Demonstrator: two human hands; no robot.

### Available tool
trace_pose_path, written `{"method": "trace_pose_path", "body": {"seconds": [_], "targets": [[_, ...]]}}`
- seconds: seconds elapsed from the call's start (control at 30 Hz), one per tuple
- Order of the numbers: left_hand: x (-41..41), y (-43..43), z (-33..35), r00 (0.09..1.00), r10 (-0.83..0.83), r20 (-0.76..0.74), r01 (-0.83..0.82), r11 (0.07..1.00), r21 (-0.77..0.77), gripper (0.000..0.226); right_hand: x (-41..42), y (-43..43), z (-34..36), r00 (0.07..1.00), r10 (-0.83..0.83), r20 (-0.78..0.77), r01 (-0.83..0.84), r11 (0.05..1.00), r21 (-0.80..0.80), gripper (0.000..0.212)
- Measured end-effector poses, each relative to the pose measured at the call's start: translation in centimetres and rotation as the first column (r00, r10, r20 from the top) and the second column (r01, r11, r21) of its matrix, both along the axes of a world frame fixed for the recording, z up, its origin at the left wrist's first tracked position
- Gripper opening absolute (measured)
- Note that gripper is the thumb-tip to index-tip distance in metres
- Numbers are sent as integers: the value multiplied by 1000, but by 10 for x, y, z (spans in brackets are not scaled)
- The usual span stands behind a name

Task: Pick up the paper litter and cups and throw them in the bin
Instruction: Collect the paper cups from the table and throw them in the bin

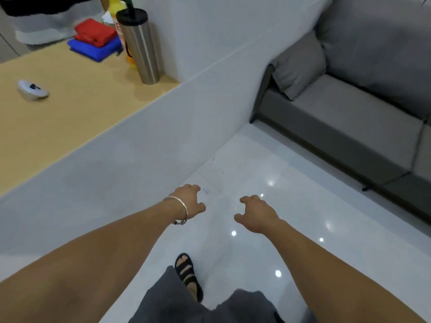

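Head view, looking down: neither paper litter, disposable cups nor a bin showed anywhere in the frame, so where they lay could not be told.

The main risk, as I judged it, was a wrong pick. The only cup-like thing in sight was a steel tumbler (140, 45) with a dark lid, standing at about eleven o'clock at the far end of the tan counter (70, 117). It sat just beside folded red cloth (95, 31) on blue cloth (95, 51). It looked like a keeper rather than rubbish, and binning it would be a mistake. A small white object (31, 89) at ten o'clock on the counter was too blurred to identify. The glossy white floor (256, 171) might also be slick under the sandal (187, 273) at six o'clock.

The left hand (190, 201), with a silver bracelet (179, 203) at the wrist, and the right hand (255, 214) reached forward over the floor near the centre, a little apart. Both had loosely curled fingers, holding nothing and touching nothing. A grey sofa (349, 117) ran from one to four o'clock.
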State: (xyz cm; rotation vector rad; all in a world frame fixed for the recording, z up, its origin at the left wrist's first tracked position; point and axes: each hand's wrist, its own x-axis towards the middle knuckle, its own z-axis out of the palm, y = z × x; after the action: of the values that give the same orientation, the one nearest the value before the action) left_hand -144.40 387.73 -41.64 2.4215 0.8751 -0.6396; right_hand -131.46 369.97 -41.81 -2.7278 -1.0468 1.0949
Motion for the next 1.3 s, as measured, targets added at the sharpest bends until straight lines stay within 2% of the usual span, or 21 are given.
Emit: {"method": "trace_pose_path", "body": {"seconds": [0.17,0.33,0.53,0.7,0.83,1.0,1.07,1.2,1.3], "targets": [[74,51,-33,998,-9,-60,6,998,-59,66,60,42,-33,994,-61,-91,61,998,-6,67],[135,82,-89,988,59,-141,-75,990,-118,65,132,77,-91,987,-79,-144,74,997,-36,61],[208,112,-195,949,238,-207,-265,958,-111,58,231,124,-209,970,-66,-235,44,994,-98,60],[250,134,-301,912,346,-220,-383,911,-151,56,273,172,-323,963,4,-269,-26,996,-81,57],[255,156,-399,840,509,-191,-536,832,-143,53,271,207,-429,951,20,-309,-38,998,-51,59],[243,191,-540,806,554,-209,-582,805,-111,54,235,246,-583,945,28,-325,-45,998,-45,60],[242,198,-577,816,537,-213,-569,811,-137,53,225,258,-624,954,40,-298,-50,998,-26,61],[226,206,-662,791,580,-193,-608,778,-156,50,203,281,-711,981,69,-184,-50,993,109,64],[215,207,-697,775,608,-172,-631,758,-162,48,196,295,-748,986,121,-115,-100,979,179,49]]}}
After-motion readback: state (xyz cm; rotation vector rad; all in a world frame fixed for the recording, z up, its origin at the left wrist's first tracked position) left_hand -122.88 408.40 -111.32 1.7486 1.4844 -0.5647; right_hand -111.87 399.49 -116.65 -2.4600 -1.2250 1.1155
